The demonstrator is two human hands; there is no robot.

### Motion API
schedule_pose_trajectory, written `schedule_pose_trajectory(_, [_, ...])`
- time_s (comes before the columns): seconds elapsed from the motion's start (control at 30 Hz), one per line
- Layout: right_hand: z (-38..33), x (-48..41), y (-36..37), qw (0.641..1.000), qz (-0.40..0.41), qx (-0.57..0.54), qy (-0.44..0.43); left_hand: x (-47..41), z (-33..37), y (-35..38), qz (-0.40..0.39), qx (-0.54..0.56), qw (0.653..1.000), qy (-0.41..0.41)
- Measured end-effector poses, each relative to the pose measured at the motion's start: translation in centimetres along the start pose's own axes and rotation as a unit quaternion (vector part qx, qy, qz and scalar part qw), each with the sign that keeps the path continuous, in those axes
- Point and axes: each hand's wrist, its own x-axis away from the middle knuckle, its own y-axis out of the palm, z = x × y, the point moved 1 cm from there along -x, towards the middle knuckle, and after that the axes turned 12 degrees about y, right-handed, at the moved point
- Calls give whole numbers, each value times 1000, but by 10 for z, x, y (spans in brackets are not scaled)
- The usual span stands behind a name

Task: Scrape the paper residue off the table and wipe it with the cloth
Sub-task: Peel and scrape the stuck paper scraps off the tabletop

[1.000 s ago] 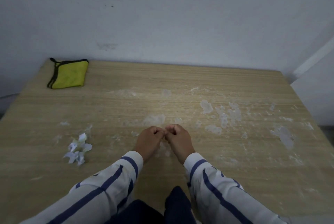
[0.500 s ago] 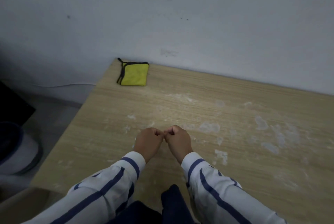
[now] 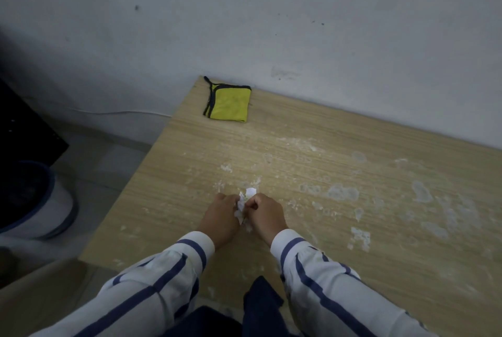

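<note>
My left hand (image 3: pixel 220 216) and my right hand (image 3: pixel 264 214) rest side by side on the wooden table (image 3: pixel 353 228), near its left edge. Between them sits a small heap of crumpled white paper scraps (image 3: pixel 244 204), and the fingers of both hands close on it. Patches of white paper residue (image 3: pixel 342 192) are stuck across the tabletop to the right of my hands. A folded yellow cloth with dark edging (image 3: pixel 228 102) lies at the table's far left corner, against the wall, well beyond my hands.
The table's left edge (image 3: pixel 130 190) runs close to my left hand. On the floor to the left stands a white bucket with a blue rim (image 3: pixel 30 200). A thin cable (image 3: pixel 108 112) runs along the grey wall's base. A dark object (image 3: pixel 21 124) fills the far left.
The view has swung left, so the table's left edge and the floor show. My hands, pinched together on a residue patch before, now hold the white scraps that lay left of them.
</note>
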Motion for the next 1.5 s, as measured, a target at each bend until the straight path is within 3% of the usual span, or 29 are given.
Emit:
schedule_pose_trajectory(0.27, [-9, -5, 7, 997, 31, 74, 3, -10, -13, 14, -17, -27, 999, 27])
schedule_pose_trajectory(0.37, [-10, -3, 8, 998, 8, 39, 46, -10, -13, 15, -17, -40, 998, 42])
schedule_pose_trajectory(0.5, [-9, 2, 5, 995, 3, 90, 39, -12, -16, 17, 5, -30, 999, 39])
schedule_pose_trajectory(0.77, [11, 10, -13, 999, 17, -39, 17, -11, -15, 11, 36, 30, 999, 8])
schedule_pose_trajectory(0.93, [17, 3, -11, 996, -48, 66, -40, -23, -17, 1, -28, 24, 999, 7])
schedule_pose_trajectory(1.03, [13, -3, -10, 987, -61, 134, -56, -29, -11, -3, -82, -56, 993, 66])
schedule_pose_trajectory(1.27, [1, -10, 1, 985, -67, 149, -62, -36, -10, 10, -69, -120, 985, 105])
schedule_pose_trajectory(1.5, [0, -7, -2, 985, 1, 161, -63, -29, 3, 7, -48, -76, 994, 57])
